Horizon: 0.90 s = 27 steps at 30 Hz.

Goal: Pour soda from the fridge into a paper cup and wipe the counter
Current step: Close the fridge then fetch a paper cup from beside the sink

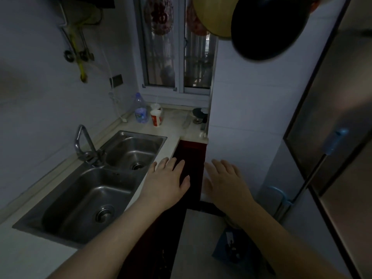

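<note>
Both forearms reach out over a dim kitchen, the left hand point(168, 179) and right hand point(226, 182) spread flat with fingers open, holding nothing. At right stands the steel fridge point(330, 121), its doors closed; any soda inside is out of sight, so the task appears barely begun. Left of the hands, a double sink point(96, 182) takes up most of the pale bench point(175, 125), leaving clear working room only at the far corner under the window. There a red-and-white paper cup point(156, 117) stands upright just beside a clear plastic bottle point(140, 108). No wiping cloth is visible. A narrow floor aisle separates bench edge from fridge.
</note>
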Tool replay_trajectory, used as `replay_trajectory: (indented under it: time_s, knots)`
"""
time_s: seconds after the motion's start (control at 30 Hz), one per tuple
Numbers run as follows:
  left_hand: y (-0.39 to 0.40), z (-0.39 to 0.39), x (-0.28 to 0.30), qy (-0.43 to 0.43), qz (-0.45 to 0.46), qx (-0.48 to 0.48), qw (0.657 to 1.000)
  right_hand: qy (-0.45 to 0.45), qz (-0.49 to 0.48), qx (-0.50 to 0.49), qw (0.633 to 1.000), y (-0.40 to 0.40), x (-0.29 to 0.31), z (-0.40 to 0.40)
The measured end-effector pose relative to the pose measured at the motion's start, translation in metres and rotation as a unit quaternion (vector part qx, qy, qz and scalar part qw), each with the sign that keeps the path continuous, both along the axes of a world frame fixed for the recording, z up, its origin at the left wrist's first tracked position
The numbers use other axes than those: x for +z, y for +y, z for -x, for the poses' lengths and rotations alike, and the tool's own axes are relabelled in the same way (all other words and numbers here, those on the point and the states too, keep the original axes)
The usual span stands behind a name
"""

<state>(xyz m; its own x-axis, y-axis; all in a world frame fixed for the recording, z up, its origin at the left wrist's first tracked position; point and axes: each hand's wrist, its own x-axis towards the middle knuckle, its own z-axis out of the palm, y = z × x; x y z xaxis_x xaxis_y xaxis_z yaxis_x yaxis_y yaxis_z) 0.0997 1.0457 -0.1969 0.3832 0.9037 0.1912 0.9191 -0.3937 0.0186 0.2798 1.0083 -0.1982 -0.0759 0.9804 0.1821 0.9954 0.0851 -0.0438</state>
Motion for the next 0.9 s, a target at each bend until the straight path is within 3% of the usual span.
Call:
replay_trajectory:
  time_s: [0.2,0.47,0.77,0.9]
  knots:
    - [0.100,0.008,-0.001,-0.005,0.014,-0.017,1.000,0.003,0.017,-0.006,1.000,0.107,-0.006,0.005]
    - [0.199,0.024,-0.007,-0.009,0.010,0.032,0.999,-0.016,0.030,-0.006,0.999,0.220,-0.010,0.012]
    - [0.301,0.032,-0.016,-0.014,-0.052,0.084,0.995,-0.001,0.023,0.082,0.996,0.335,-0.020,0.027]
    - [0.361,0.020,-0.034,-0.012,-0.034,0.112,0.993,0.021,0.037,0.109,0.993,0.411,-0.034,0.023]
